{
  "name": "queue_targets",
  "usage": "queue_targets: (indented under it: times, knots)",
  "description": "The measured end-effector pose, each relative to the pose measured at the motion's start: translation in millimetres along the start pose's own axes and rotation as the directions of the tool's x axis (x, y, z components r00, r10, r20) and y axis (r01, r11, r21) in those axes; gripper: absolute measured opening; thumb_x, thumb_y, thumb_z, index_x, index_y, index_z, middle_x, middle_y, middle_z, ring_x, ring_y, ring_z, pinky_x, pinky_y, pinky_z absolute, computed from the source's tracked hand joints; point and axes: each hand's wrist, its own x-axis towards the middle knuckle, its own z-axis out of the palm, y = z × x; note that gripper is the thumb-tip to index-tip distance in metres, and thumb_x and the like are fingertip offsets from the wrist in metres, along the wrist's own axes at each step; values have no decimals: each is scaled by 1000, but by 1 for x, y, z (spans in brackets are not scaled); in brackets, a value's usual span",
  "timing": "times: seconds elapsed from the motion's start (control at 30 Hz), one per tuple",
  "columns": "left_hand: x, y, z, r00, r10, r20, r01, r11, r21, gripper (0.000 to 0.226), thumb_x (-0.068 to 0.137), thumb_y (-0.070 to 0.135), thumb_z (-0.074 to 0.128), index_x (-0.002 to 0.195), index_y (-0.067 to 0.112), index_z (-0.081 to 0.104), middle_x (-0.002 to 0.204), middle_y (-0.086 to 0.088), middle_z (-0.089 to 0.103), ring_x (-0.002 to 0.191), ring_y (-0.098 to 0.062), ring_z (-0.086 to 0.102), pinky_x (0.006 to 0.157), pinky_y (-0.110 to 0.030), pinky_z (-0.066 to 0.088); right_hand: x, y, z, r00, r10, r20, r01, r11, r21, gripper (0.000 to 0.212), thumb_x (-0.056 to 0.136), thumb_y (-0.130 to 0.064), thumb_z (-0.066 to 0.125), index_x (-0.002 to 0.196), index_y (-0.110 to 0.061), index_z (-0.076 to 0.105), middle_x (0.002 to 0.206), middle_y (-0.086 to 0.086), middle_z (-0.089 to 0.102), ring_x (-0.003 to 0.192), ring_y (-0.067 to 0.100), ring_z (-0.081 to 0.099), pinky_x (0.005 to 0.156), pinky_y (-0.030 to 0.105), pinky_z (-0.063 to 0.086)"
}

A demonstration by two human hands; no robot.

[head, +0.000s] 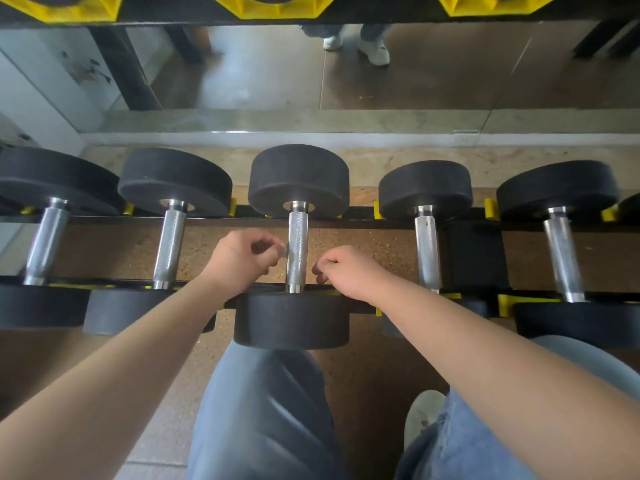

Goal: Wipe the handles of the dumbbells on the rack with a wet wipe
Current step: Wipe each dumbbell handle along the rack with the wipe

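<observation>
The knees in jeans [263, 410] are closest, with both bare forearms reaching over them to the middle dumbbell [298, 181] on the rack [360, 221].

The left hand [242, 258] sits at the left side of the knurled handle [297, 244], wrist bent inward. Its fingers are curled and its thumb and fingertips meet right against the steel. The right hand [349, 271] hovers just beside the handle's lower right, knuckles up and fingers curled under.

No wipe shows plainly. A pale fleck at the left fingertips may be it, so I cannot tell whether either hand pinches anything.

The step appears to be wiping this handle. To do it well, the wipe should wrap right round the bar and run from collar to collar, twisting so the knurling and underside get cleaned. The other four handles on the rack lie apart from both hands.
</observation>
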Motion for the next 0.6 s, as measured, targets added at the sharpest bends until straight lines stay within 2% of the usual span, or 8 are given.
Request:
queue_targets:
  times: [0.1, 0.23, 0.3, 0.37, 0.43, 0.5, 0.57, 0.6]
  knots:
    - [10, 13, 4, 998, 46, -31, -43, 996, 72, 2, 93, 30, 71, 91, 29, 72, 81, 10, 72, 74, -7, 70, 83, -35, 60, 1, 1, 3, 1000, -7, -10, 7, 1000, -26, 31, 106, -21, 45, 115, -15, 74, 113, 2, 71, 99, 16, 64, 90, 31, 51]
    - [26, 28, 0, 992, 7, -130, -20, 995, -102, 5, 96, 31, 70, 97, 28, 74, 86, 11, 75, 78, -7, 73, 82, -34, 62, 3, 2, 4, 1000, -10, -9, 9, 999, -41, 30, 107, -22, 45, 119, -16, 72, 116, 1, 69, 99, 14, 62, 88, 28, 50]
    - [28, 31, 3, 990, 38, -135, -53, 993, -105, 9, 95, 30, 70, 100, 24, 75, 89, 12, 74, 82, -6, 71, 82, -28, 60, 4, 3, 4, 1000, -12, -13, 11, 999, -50, 30, 107, -22, 45, 117, -16, 73, 114, 1, 69, 97, 14, 62, 86, 28, 52]
    - [20, 30, 3, 987, 147, -67, -144, 989, 44, 6, 93, 27, 72, 98, 24, 76, 90, 15, 71, 85, 0, 67, 82, -18, 53, 5, 5, 5, 1000, -19, -17, 17, 998, -61, 30, 106, -22, 46, 114, -16, 74, 112, 1, 69, 96, 15, 63, 86, 30, 54]
    - [8, 27, 0, 967, 244, 80, -254, 950, 179, 5, 89, 23, 77, 94, 24, 78, 87, 16, 71, 83, 5, 65, 79, -5, 47, 6, 7, 6, 1000, -16, -21, 14, 998, -66, 30, 105, -22, 47, 112, -15, 75, 111, 2, 70, 96, 16, 64, 84, 31, 54]
    - [-1, 25, -3, 937, 272, 219, -326, 906, 271, 7, 86, 20, 81, 92, 23, 80, 84, 15, 71, 78, 6, 64, 73, 1, 44, 6, 8, 7, 1000, -6, -20, 5, 998, -64, 29, 104, -21, 48, 114, -15, 75, 113, 2, 70, 98, 16, 64, 83, 29, 53]
    - [0, 27, -1, 920, 315, 234, -378, 869, 318, 6, 85, 19, 80, 90, 21, 81, 84, 10, 73, 76, -3, 66, 75, -6, 49, 6, 7, 6, 1000, -7, -14, 6, 999, -50, 30, 104, -21, 48, 118, -16, 74, 116, 2, 71, 100, 16, 64, 83, 28, 50]
    - [2, 30, 1, 916, 353, 189, -398, 857, 328, 5, 85, 18, 79, 89, 20, 81, 83, 7, 73, 76, -9, 67, 78, -18, 55, 6, 7, 6, 1000, -6, -11, 6, 999, -42, 31, 105, -20, 47, 119, -16, 74, 117, 1, 71, 101, 16, 64, 84, 27, 50]
